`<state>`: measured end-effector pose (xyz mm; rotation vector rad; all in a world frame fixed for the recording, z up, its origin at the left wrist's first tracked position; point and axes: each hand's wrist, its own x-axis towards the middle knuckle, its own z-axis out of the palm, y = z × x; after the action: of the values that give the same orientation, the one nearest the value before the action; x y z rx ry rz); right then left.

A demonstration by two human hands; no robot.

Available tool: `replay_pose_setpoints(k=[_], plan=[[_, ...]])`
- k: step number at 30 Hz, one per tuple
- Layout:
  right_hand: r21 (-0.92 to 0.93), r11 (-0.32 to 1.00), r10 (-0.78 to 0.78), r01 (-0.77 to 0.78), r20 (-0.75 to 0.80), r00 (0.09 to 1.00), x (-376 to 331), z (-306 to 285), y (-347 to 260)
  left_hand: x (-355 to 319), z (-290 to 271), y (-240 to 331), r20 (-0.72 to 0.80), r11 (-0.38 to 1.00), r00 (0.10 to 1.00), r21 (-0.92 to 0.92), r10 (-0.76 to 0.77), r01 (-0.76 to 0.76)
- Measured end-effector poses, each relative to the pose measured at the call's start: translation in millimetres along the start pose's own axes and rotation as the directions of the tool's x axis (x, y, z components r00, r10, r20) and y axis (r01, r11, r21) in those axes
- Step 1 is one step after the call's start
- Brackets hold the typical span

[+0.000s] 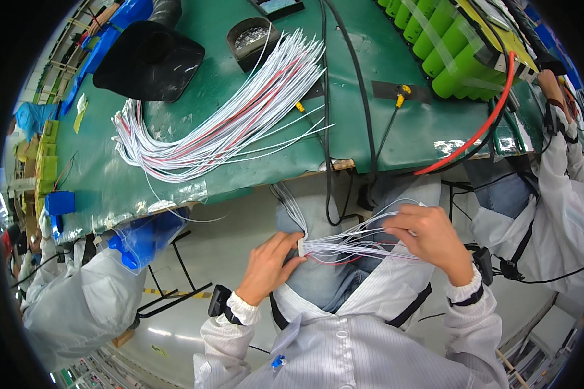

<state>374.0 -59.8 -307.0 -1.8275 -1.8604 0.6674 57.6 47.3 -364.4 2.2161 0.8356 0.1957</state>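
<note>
Above my lap, my left hand [267, 266] is closed around a small white connector [300, 247], pinched between thumb and fingers. A spread of thin white wires [344, 247], with a red one among them, fans from the connector toward the right. My right hand [431, 238] has its fingers pinched at the wires' far ends; exactly how many strands it grips is hidden. More wires leave the connector's other side toward the table edge. On the green table mat [360, 61] lies a thick curved bundle of white wires [201, 142] with some red strands.
A black hood [150, 61] and a black container of metallic scraps [248, 44] stand behind the bundle. Black cables [326, 91] hang over the table edge. At right are green cylindrical cells [451, 55] and a red cable [480, 135]. Co-workers sit on both sides.
</note>
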Motion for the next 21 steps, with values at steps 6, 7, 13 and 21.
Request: replay_pose_setpoints(k=[6, 7, 13, 21], plan=[[0.134, 0.982, 0.134, -0.132, -0.008, 0.991, -36.7, -17.1, 6.8, -1.0, 1.9, -2.5, -0.002, 1.000, 1.000, 0.004, 0.006, -0.006], [0.173, 0.973, 0.161, -0.153, -0.030, 0.987, -41.4, -17.4, 8.8, -0.2, 3.2, -4.4, 0.003, 1.000, 1.000, 0.001, 0.001, -0.001], [0.331, 0.880, 0.392, -0.341, -0.100, 0.914, -65.2, -34.1, 33.2, 2.3, 10.9, -8.2, -0.038, 0.999, 0.999, -0.038, 0.032, -0.034], [0.399, 0.856, 0.423, -0.328, -0.178, 0.889, -74.3, -37.5, 37.9, 0.7, 8.5, -5.6, -0.056, 0.997, 0.998, -0.073, 0.015, -0.019]])
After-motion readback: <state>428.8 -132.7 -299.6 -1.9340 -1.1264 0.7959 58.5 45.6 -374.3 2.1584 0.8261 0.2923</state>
